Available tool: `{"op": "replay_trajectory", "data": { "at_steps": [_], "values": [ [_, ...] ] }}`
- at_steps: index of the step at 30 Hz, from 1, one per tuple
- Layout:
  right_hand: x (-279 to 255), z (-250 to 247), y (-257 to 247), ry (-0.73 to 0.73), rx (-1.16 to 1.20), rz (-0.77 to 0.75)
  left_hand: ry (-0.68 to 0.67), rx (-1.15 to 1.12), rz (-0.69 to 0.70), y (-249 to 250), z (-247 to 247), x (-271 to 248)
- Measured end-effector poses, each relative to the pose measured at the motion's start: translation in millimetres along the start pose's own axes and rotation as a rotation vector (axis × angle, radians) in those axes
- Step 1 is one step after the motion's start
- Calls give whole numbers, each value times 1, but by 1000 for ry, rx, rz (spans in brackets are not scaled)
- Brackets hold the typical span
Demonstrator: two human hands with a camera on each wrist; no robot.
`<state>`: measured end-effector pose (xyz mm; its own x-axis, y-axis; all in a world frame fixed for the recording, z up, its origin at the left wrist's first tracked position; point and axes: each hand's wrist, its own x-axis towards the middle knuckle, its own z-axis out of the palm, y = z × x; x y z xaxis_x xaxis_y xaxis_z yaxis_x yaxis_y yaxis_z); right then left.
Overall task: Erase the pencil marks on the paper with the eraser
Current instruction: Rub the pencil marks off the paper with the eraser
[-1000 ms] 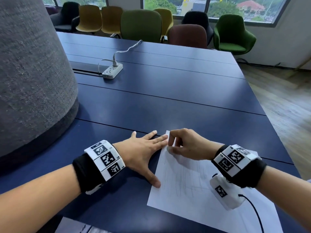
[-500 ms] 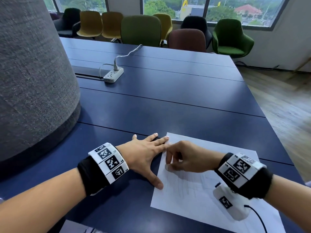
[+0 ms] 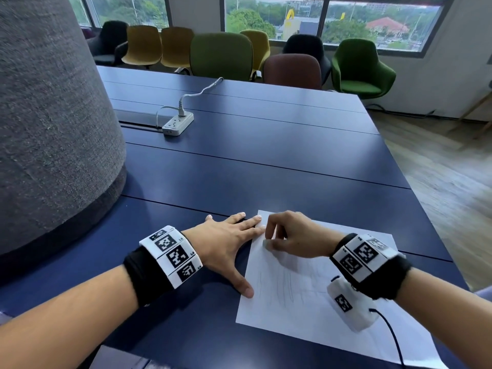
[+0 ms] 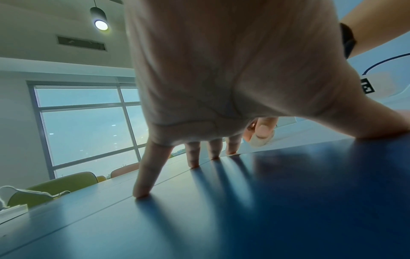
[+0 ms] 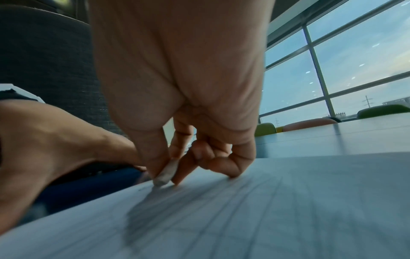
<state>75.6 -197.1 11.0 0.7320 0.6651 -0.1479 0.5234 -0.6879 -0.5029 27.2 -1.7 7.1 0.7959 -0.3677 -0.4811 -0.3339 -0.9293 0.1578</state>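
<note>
We see the dark blue table (image 3: 266, 166) carrying the paper (image 3: 306, 320), whose long axis runs away from us and to the right; our left hand (image 3: 226, 246) lies flat with fingers spread, pinning the sheet's left edge; our right hand (image 3: 290, 239) pinches the small eraser (image 5: 166, 172) down onto the far left corner, just beside the left fingertips; the faint pencil marks (image 3: 287, 286) lie nearer us, so we judge the right hand must stroke back.
</note>
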Motion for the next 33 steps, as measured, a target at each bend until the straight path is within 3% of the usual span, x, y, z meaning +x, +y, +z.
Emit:
{"op": "replay_trajectory", "data": {
  "at_steps": [3,7,12,18,23,29,33],
  "values": [
    [-7,9,-4,39,52,-9,1,-1,-5,-1,1,1],
    [-16,12,-14,-119,92,-82,-2,-2,-10,-1,1,2],
    [3,-1,6,99,22,45,8,7,-13,-1,-2,3],
    [-4,5,-7,-76,60,-38,7,31,2,-4,-1,7],
    [11,-2,0,70,46,45,22,-13,5,-5,0,6],
    [-10,12,-15,-108,72,-62,-22,20,-11,-2,-3,5],
    [-4,9,-11,40,75,-9,-56,5,-8,-1,-3,3]
  ]
}}
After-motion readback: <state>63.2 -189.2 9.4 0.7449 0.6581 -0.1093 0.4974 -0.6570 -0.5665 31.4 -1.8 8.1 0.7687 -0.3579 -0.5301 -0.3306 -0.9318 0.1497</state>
